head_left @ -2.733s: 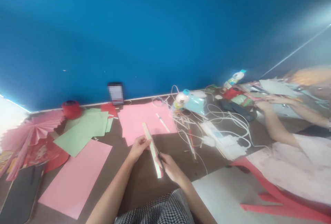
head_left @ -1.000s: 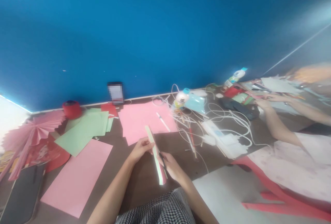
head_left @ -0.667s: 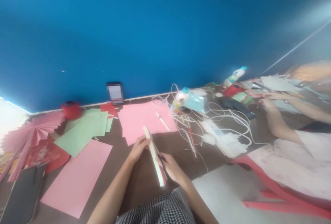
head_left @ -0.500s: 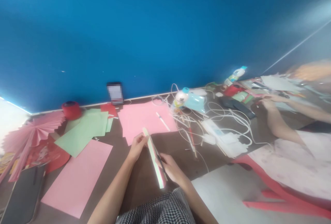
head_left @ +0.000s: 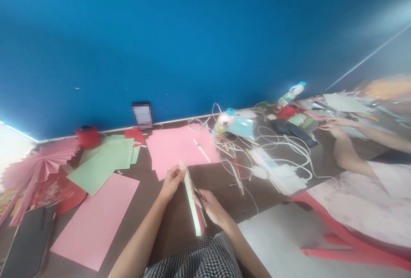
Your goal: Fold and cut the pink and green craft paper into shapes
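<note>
Folded paper strip [head_left: 192, 199]: is being held just above the brown table [head_left: 173, 231], close to the person's lap. It is slanting from lower right up to upper left between both hands, pale green with pink showing at its lower end.
Left hand [head_left: 171, 181]: is pinching the strip's upper end, thumb and fingers clamped together on it.
Right hand [head_left: 212, 207]: is gripping the strip's lower half, fingers curled shut on it. A dark slim thing is showing at the fingertips, too blurred to name.
Near pink sheet [head_left: 96, 222]: is lying flat, left of the left forearm.
Green sheets [head_left: 102, 160]: are lying overlapped beyond it.
Far pink sheet [head_left: 176, 145]: is lying just beyond the hands.
Power strip [head_left: 272, 169]: is lying to the right among tangled white cables [head_left: 289, 145].
Round bottle [head_left: 224, 122]: is standing behind the cables with its blue cap on, its contents hidden.
Tall bottle [head_left: 290, 94]: is leaning near the wall, capped. Its fill cannot be told.
Red roll [head_left: 88, 136]: is sitting at the wall on the left.
Co-worker's hand [head_left: 330, 126]: is resting on papers, far right.
</note>
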### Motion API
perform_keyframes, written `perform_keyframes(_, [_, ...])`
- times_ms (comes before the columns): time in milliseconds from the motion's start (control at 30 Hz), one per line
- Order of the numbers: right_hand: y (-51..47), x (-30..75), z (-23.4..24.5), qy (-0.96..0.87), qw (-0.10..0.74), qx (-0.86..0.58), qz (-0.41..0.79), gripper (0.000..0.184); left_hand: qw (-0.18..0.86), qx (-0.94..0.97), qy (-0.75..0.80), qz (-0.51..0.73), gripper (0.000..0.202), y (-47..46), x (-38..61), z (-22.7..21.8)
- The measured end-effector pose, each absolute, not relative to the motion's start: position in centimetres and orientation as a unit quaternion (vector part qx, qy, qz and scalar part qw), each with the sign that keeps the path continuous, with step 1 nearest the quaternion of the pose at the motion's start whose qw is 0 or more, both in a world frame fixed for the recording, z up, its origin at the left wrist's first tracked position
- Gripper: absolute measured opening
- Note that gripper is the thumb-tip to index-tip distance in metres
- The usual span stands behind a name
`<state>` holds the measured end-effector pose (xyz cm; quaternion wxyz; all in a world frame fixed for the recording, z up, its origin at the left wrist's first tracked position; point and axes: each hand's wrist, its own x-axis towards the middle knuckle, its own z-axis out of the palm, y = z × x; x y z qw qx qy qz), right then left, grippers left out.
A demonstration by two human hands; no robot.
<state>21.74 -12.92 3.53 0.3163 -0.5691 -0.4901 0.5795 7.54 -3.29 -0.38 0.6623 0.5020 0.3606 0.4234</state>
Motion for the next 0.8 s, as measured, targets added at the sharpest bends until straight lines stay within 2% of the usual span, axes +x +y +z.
perform_keyframes(267, [-12.7,21.5,3.5,-0.484,0.339,-0.555,0.585,0.049,0.632,0.508,0.378,0.447,0.03,-3.4,7.6,0.0])
perform_keyframes(800, [-12.6,22.0,3.8,-0.516,0.324,-0.569,0.553,0.041,0.697,0.468,0.342,0.421,0.025,-3.3,7.6,-1.2])
